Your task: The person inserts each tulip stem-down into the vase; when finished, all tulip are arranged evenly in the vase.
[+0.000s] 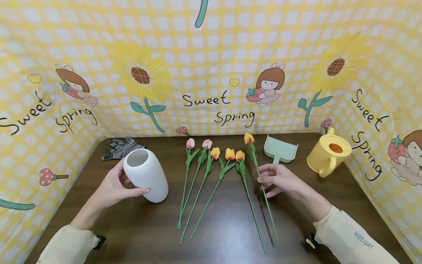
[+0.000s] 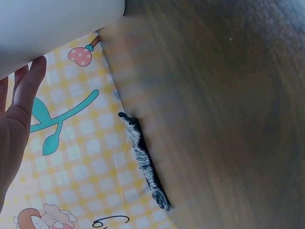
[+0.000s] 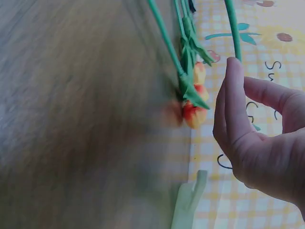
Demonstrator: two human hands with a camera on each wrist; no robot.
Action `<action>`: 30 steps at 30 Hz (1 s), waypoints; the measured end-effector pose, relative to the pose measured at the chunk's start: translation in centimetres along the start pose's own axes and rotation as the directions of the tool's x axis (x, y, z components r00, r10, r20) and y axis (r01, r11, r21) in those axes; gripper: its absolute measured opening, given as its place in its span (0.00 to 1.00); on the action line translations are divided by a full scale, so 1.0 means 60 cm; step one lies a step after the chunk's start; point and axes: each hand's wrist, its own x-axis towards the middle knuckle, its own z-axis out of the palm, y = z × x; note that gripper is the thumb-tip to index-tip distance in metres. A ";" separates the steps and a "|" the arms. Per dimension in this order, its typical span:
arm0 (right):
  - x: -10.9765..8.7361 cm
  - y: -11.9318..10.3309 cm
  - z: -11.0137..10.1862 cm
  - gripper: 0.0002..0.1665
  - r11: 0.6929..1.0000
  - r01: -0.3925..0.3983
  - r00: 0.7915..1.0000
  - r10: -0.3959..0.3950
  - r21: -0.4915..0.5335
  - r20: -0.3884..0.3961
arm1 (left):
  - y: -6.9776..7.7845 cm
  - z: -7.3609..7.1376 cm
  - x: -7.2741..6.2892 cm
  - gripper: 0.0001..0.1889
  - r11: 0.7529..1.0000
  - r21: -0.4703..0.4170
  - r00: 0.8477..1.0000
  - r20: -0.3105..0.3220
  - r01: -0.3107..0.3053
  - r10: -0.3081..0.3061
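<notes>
My left hand (image 1: 113, 189) grips a white vase (image 1: 151, 179) around its side, thumb across the front; its mouth faces up toward me. Whether the vase's base touches the table cannot be told. Between thumb and fingers, my right hand (image 1: 281, 180) pinches the green stem (image 3: 233, 28) of a yellow-orange tulip (image 1: 249, 139). A shadow beside that stem shows it raised off the table. To the left of it lie two pink tulips (image 1: 207, 144) and three yellow-orange tulips (image 1: 229, 154), heads pointing away from me, stems toward me.
A grey striped glove (image 1: 120, 147) lies behind the vase at the back left. At the back right sit a pale green dustpan (image 1: 280, 148) and a yellow watering can (image 1: 324, 156). Checkered yellow cloth (image 1: 197, 55) walls surround the dark wooden table (image 1: 132, 234) at the back and sides.
</notes>
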 end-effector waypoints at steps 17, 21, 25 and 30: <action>0.005 -0.038 0.010 0.17 0.989 -0.005 0.993 -0.014 0.150 0.120 | -0.004 -0.005 -0.007 0.52 1.000 -0.020 1.000 -0.003 0.022 -0.022; 0.006 -0.040 0.012 0.18 0.981 0.015 0.989 -0.043 0.192 0.142 | -0.005 -0.005 -0.008 0.52 0.999 0.001 0.999 -0.015 0.034 -0.034; 0.009 -0.045 0.017 0.13 0.971 0.022 0.986 -0.060 0.239 0.154 | -0.005 -0.006 -0.008 0.53 0.999 0.005 0.999 -0.014 0.036 -0.036; 0.009 -0.062 0.027 0.06 0.944 0.077 0.983 -0.126 0.322 0.136 | -0.006 -0.004 -0.005 0.53 0.999 -0.009 1.000 -0.002 0.031 -0.031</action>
